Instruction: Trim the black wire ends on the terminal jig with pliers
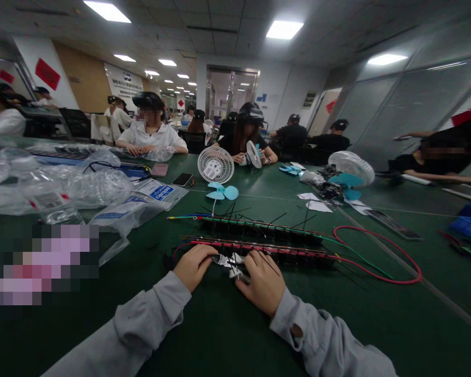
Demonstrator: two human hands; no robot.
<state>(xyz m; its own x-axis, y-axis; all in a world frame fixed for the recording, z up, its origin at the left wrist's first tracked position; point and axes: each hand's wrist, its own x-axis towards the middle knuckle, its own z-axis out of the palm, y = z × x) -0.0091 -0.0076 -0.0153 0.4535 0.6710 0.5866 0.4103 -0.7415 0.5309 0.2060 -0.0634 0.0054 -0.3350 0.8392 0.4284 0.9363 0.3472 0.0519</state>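
Note:
Two long black strips lie side by side on the green table, with thin black cable ties sticking out: a near wire harness [298, 252] with a red wire and a far wire harness [259, 226] with a green wire. At the near harness's front edge, my left hand [194, 267] has its fingers curled and pressed together; what they pinch is hidden. My right hand [264, 283] is closed beside it, fingertips at the same strip, with dark ties crossing its back. A crumpled white piece [234, 260] sits between both hands.
Clear plastic bags [63, 180] pile up at the left, with a phone [182, 179] beyond. Fan parts, including a white fan grille [215, 164] and blue fan blades [222, 192], stand ahead. A red cable loop [419, 267] extends right. Co-workers sit across the table.

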